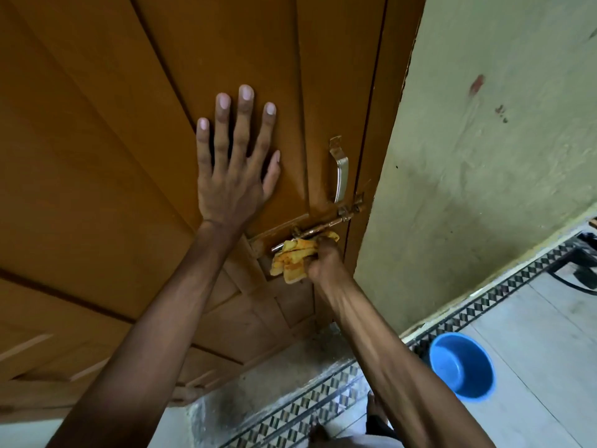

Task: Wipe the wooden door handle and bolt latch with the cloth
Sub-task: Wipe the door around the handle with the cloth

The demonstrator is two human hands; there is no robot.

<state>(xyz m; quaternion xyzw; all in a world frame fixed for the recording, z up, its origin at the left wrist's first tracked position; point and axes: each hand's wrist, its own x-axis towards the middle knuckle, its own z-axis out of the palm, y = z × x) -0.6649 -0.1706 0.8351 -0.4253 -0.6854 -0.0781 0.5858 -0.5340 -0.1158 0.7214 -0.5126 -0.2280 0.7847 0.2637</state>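
Note:
A brown wooden door [129,156] fills the left and centre of the view. A curved metal handle [340,171] is fixed near its right edge, and a brass bolt latch [326,226] runs just below it. My left hand [234,163] lies flat on the door panel, fingers spread, left of the handle. My right hand [324,261] grips a bunched yellow-orange cloth [294,258] and presses it against the underside of the bolt's left end. The cloth hides part of the latch plate.
A pale green wall [484,156] with a few stains stands right of the door frame. A blue plastic bowl [462,365] sits on the tiled floor at lower right. A patterned tile border [323,405] runs along the floor. Dark cables lie at the far right.

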